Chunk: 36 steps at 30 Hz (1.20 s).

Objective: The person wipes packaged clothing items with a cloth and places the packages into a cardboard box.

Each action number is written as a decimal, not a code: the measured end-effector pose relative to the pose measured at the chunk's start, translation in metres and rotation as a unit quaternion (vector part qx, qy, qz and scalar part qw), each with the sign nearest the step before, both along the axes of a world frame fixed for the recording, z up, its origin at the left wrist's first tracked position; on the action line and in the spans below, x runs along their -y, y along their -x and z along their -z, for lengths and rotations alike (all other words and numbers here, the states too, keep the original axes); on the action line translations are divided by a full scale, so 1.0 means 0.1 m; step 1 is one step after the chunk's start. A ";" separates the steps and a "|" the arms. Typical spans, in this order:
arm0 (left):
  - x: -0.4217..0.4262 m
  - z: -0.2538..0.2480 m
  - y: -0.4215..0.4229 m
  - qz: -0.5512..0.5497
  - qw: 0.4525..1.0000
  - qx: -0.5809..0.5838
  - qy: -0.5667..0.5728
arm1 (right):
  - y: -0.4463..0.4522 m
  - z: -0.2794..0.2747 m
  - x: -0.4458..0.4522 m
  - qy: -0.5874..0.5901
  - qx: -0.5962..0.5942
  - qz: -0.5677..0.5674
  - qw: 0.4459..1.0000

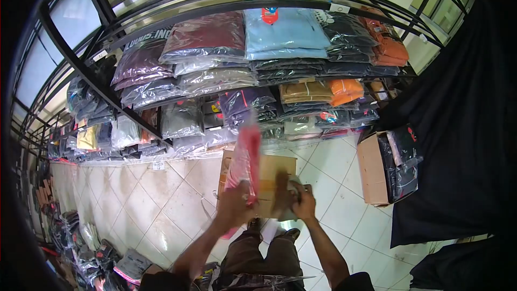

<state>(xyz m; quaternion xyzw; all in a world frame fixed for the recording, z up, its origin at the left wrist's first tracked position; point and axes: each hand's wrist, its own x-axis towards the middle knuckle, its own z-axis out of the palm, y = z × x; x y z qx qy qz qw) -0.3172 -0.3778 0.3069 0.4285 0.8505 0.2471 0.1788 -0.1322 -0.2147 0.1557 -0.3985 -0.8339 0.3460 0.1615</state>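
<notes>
My left hand [236, 205] is closed on the lower end of a red garment in a clear plastic bag [246, 156], which stands upright and is smeared by motion. My right hand [305, 200] has its fingers wrapped round a brown and grey object [284, 196], too blurred to name. Beneath both hands is a cardboard box [288, 164] on the floor, in front of my feet. A yellowish-brown band crosses its top, and the hands and the garment hide part of it.
Black metal shelves [194, 8] hold stacks of bagged garments [288, 29] ahead. A second cardboard box [371, 175] with dark bagged items stands on the tiled floor [145, 194] at right, beside black cloth [452, 140]. More bagged items [97, 258] lie at lower left.
</notes>
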 end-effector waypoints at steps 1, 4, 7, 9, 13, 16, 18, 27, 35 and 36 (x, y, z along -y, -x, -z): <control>-0.04 0.19 -0.11 0.026 0.994 0.070 -0.080 | -0.06 -0.05 -0.08 0.016 -0.022 0.020 0.999; -0.21 1.00 -0.55 0.106 0.993 0.035 0.031 | -0.25 0.01 -0.36 -0.027 -0.061 0.080 0.995; -0.22 1.45 -0.76 0.221 0.950 0.204 0.086 | -0.39 -0.05 -0.53 0.002 -0.094 0.129 0.987; -0.13 1.65 -0.69 0.189 0.976 0.059 0.091 | -0.43 -0.04 -0.61 -0.010 -0.097 0.144 0.985; -0.02 1.83 -0.10 0.033 0.992 -0.119 -0.036 | -0.04 -0.37 -0.42 -0.038 -0.093 0.115 0.988; -0.03 1.97 0.03 0.017 0.997 -0.060 0.051 | 0.42 -0.09 -0.14 -0.090 -0.043 -0.058 0.993; -0.04 2.13 0.02 0.011 0.993 -0.091 0.078 | 0.64 0.17 0.09 -0.167 -0.010 -0.233 0.958; -0.06 2.14 0.06 -0.006 0.994 -0.080 0.069 | 0.52 0.75 -1.03 -0.308 0.181 -0.061 0.932; -0.03 2.13 0.08 -0.002 0.995 -0.068 0.068 | 1.80 0.28 -0.10 -0.285 0.057 -0.353 0.889; 0.00 2.27 0.07 0.005 0.990 -0.043 0.132 | 1.99 0.38 -0.03 -0.333 0.017 -0.385 0.861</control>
